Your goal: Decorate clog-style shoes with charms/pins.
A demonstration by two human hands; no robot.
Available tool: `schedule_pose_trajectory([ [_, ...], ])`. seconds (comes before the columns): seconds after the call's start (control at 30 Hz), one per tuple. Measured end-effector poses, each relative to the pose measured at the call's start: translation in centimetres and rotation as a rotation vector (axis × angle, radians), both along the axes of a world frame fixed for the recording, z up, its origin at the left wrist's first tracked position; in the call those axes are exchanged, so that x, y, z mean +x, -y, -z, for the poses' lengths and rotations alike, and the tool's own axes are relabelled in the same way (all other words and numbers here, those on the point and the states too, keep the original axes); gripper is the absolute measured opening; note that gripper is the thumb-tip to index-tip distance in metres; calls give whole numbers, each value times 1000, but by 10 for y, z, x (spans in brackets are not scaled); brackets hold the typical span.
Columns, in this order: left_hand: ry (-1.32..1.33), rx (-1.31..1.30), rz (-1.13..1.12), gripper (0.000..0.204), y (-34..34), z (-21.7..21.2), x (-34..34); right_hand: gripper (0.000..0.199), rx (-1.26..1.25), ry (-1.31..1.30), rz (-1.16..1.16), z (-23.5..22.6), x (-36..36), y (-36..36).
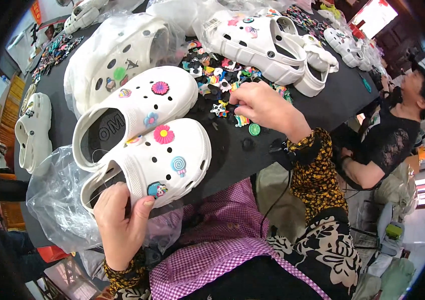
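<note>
On black bench [252, 150], nr lower left: white perforated foam clog [165, 160] w/ pink flower charm [164, 134], blue swirl lollipop charm [178, 165] and small cartoon-figure charm [156, 189]. Left hand [121, 220] wrapped round heel end of that clog, thumb pressed on upper beside figure charm, fingers curled under edge. Second matching white clog [145, 107] just behind, touching, w/ magenta round charm [160, 88] on top. Crumpled clear plastic bag [55, 200] under and left of the pair.

Mid bench: right hand [265, 107] palm down over heap of small multicoloured shoe charms [217, 75], fingertips pinched together at heap edge; what's pinched too small to tell. Green lime-slice charm [254, 129] loose just below wrist.

Behind: bagged white clog [117, 60] upper left, big white strapped clog [260, 45] upper centre, more white clogs [347, 45] far right. Another person in black top [392, 140] seated at right edge.
</note>
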State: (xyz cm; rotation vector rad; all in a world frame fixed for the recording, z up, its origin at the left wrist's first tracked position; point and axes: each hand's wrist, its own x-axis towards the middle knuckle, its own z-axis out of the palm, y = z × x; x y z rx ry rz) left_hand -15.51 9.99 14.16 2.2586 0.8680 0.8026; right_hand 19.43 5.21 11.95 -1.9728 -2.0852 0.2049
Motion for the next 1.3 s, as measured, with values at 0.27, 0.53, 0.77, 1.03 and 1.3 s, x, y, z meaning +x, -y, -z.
schedule_pose_trajectory([
  [0.27, -12, -8, -3, 34, 3, -6, 0, 15, 154, -187, 37, -16, -15, 6],
  [0.53, -10, 21, 16, 34, -1, -3, 1, 22, 270, -664, 140, -41, -70, 35],
  [0.77, 2, 30, 36, 32, -2, -3, -3, 18, 427, -1081, 107, -9, -114, 31],
  [1.03, 15, 65, 69, 27, -4, -1, 0, 27, 654, -448, -68, -6, -137, 24],
  [1.3, -8, 65, 68, 27, -4, -2, -2, 25, 623, -394, -35, -3, -138, 26],
])
